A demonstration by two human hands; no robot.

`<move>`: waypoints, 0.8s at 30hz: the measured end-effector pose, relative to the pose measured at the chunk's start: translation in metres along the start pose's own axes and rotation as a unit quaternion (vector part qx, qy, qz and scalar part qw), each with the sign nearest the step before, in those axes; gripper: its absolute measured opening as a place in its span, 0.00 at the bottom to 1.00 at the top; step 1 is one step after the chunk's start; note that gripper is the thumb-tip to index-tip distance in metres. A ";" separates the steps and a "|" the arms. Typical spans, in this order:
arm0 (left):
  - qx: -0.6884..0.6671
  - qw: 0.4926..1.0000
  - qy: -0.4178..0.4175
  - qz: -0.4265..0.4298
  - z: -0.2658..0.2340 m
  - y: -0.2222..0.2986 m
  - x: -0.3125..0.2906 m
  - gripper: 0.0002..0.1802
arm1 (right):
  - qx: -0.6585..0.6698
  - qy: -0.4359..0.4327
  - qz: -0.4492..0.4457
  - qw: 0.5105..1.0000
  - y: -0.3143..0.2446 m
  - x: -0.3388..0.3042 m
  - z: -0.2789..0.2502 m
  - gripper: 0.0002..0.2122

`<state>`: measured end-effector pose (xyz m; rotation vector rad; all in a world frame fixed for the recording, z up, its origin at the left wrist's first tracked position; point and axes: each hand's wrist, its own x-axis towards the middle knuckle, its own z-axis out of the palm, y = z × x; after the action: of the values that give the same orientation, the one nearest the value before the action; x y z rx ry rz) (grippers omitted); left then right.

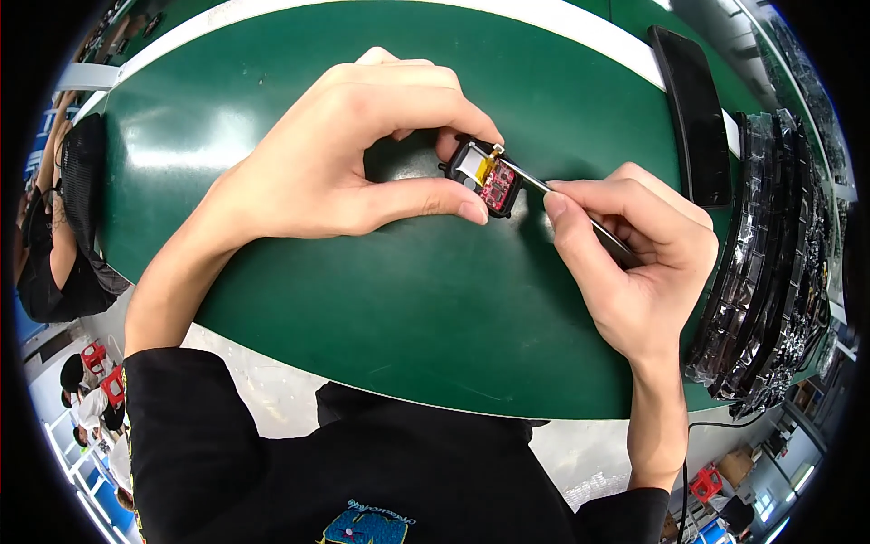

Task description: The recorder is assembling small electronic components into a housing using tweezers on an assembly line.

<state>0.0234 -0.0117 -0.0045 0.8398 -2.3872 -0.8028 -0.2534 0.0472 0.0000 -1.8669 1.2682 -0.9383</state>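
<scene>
Between the thumb and fingers of my left hand (362, 150) is a small black device housing (507, 201), held up over the green table. Its open side shows a red circuit board (497, 187), a silvery-white block (473, 163) and a yellow strip (486, 168). My right hand (634, 236) grips a pair of slim metal tweezers (527, 178) like a pen. The tweezers' tip reaches the small connector end (497, 150) at the housing's upper edge; whether it pinches that end I cannot tell.
A black smartphone (691, 118) lies at the table's far right. Beside it, stacked black trays (761, 263) with clear film line the right edge. A white rail (580, 27) curves along the back. Another person (68, 218) sits at the left, and a black cable (716, 424) hangs lower right.
</scene>
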 end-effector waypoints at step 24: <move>-0.006 0.999 0.031 -0.039 0.002 0.007 0.004 0.28 | -0.085 0.064 -0.131 0.986 0.006 0.001 0.008 0.11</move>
<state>0.0168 -0.0089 -0.0008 0.9436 -2.3054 -0.8095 -0.2486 0.0456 -0.0091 -2.1755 1.2285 -1.1331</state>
